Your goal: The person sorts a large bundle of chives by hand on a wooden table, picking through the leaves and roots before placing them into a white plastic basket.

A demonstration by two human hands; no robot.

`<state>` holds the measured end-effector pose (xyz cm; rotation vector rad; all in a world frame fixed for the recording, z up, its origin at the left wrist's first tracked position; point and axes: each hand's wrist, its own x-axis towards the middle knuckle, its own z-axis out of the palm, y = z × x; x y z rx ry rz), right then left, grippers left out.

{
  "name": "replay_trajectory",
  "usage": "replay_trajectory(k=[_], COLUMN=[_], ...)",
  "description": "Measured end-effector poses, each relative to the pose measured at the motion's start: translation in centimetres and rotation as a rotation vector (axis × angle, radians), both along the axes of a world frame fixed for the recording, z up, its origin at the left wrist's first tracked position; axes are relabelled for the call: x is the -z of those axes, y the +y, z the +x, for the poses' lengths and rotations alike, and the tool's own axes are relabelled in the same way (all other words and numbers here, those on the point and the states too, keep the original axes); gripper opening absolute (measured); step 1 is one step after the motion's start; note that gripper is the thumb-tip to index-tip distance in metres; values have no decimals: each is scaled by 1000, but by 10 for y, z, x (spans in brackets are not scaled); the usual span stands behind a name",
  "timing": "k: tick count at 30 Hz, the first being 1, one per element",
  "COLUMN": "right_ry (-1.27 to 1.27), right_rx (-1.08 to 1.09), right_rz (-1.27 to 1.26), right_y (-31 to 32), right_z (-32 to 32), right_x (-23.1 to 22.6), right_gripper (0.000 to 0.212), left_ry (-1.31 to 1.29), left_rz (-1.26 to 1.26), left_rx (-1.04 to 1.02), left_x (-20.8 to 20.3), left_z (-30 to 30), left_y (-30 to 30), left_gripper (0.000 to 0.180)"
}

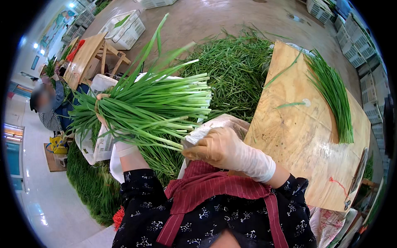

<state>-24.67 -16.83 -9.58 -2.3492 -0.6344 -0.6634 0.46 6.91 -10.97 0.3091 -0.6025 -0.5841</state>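
While the left fingers (102, 96) grip a bunch of green stalks (161, 97) near its leafy end, the right fingers (195, 153) pinch a stalk (167, 143) beside the bunch's pale ends; right of the bunch lie a leafy heap (235, 72) and, farther off, a tabletop (289, 136).

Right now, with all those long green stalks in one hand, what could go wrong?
The wide, fanned-out bunch of long green stalks sits in the left hand, so some might slip out.
The tan-and-white gloved right hand is close to the lowest stalks and might bend one.
The slim green bundle lies near the edge of the pale wooden board, so a bump could knock it off.
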Motion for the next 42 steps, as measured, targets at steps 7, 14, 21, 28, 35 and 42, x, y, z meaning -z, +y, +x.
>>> replay_trajectory(k=[7,14,21,28,35,42], right_ry=[270,389,209,25,37,28], right_rx=[-4,311,463,410,404,440], right_rz=[932,819,393,272,169,25], right_y=[-83,-75,-54,-46,-9,-15], right_z=[-17,44,78,41,66,67], right_x=[-16,-28,-17,-10,9,3], right_gripper=[16,18,18,18,22,8], left_ry=[48,91,93,103,56,55], left_rz=[-91,-141,-176,-244,-220,-167], left_rx=[-97,-163,-29,-97,-19,-131], left_x=[0,-2,-9,-5,-1,-1], left_z=[0,-2,-9,-9,-3,-15], left_y=[7,13,4,6,13,14], left_gripper=[11,13,13,14,14,17])
